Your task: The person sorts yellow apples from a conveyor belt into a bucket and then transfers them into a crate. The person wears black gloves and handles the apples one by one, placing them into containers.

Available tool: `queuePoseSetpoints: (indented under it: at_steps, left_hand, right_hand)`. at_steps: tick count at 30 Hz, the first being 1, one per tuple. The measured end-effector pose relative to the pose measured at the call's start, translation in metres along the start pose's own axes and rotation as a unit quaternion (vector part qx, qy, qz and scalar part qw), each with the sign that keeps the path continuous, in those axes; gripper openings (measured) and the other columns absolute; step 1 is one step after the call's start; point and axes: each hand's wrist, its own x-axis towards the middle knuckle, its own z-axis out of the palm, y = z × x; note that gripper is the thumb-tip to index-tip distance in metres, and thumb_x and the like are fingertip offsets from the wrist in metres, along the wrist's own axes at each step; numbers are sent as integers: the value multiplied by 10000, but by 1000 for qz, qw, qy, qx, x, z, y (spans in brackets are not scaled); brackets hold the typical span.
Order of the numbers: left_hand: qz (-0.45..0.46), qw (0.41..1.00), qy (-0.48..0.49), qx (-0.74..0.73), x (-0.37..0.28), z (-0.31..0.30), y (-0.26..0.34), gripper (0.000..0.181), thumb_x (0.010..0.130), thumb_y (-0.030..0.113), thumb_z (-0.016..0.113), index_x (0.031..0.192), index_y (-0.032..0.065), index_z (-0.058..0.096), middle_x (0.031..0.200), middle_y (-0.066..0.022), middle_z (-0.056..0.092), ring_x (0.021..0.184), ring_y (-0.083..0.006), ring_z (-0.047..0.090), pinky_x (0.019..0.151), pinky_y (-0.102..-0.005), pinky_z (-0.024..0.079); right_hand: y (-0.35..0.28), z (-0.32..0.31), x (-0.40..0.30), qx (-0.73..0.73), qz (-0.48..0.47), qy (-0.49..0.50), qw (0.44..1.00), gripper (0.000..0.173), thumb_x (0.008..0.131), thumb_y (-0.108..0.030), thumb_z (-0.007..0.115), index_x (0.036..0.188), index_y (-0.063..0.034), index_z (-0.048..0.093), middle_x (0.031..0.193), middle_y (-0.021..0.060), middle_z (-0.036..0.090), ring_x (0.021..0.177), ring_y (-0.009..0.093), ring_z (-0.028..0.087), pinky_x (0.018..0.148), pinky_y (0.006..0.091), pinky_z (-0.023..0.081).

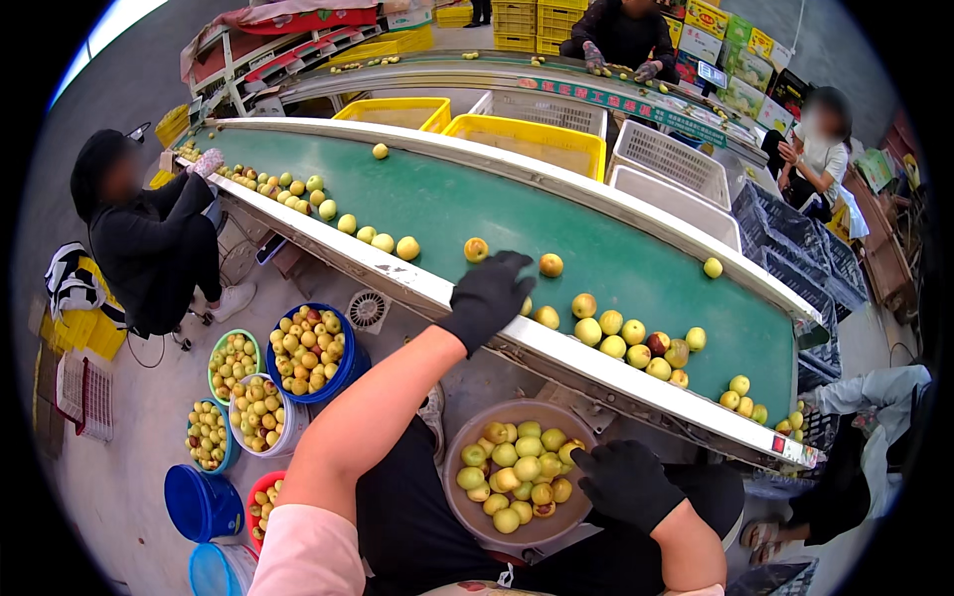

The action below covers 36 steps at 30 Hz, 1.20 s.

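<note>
My left hand point(488, 294), in a black glove, reaches over the near rail of a green conveyor belt point(447, 201). Its fingers are spread between two orange-yellow fruits that look like jujubes, one fruit point(476, 249) on the left and another fruit point(551, 265) on the right. A fruit partly shows beside the glove; the palm is hidden. My right hand point(630, 480), also black-gloved, is at the right rim of a pinkish-brown basin point(456, 488) of yellow-green fruits point(527, 468). Its fingertips meet an orange-tinged fruit point(569, 451); whether they grip it is unclear.
Fruits point(611, 335) lie along the belt's near rail point(559, 343). Fruit-filled buckets, among them a blue bucket point(358, 365), stand on the floor to the left. Yellow crates point(522, 127) sit beyond the belt. One person point(141, 223) sits at left; others are nearby.
</note>
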Motion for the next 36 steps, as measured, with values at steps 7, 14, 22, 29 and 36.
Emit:
queuePoseSetpoints:
  at_steps: [7, 14, 22, 29, 36]
  left_hand:
    - [-60, 993, -53, 82, 27, -7, -73, 420, 810, 114, 593, 1229, 129, 566, 1271, -142, 538, 1147, -347, 524, 959, -414, 440]
    - [-86, 984, -74, 134, 30, -1, -49, 310, 738, 149, 661, 1043, 105, 636, 1061, -181, 590, 944, -323, 615, 842, -416, 492]
    - [-59, 998, 1, -7, 19, -26, 20, 185, 751, 253, 664, 844, 93, 677, 814, -160, 677, 772, -351, 645, 711, -427, 514]
    - [72, 882, -458, 77, -62, -5, 59, 382, 893, 407, 476, 975, 98, 684, 900, -141, 677, 861, -339, 646, 786, -442, 503]
    - [95, 794, -584, 137, -73, 4, 71, 352, 848, 378, 541, 1005, 97, 683, 978, -146, 677, 907, -330, 650, 776, -443, 512]
  right_hand:
    - [-3, 2, 0, -16, -4, -13, 1000, 344, 745, -226, 646, 1062, -98, 616, 744, 83, 617, 689, 269, 636, 618, 409, 515]
    - [-3, 1, 0, 21, -15, 17, 1000, 239, 742, -186, 635, 947, -65, 607, 695, 96, 611, 654, 277, 627, 589, 409, 504]
    - [-7, -3, 0, -9, 3, -28, 1000, 341, 758, -240, 646, 1072, -108, 621, 767, 79, 620, 706, 270, 634, 634, 414, 518]
    - [-7, 1, -2, -13, -5, -6, 1000, 328, 746, -236, 653, 1045, -105, 625, 755, 81, 615, 693, 267, 629, 619, 407, 513]
    - [-8, -2, -1, -9, -16, 3, 1000, 319, 738, -227, 659, 1030, -101, 628, 726, 81, 609, 674, 270, 627, 603, 409, 509]
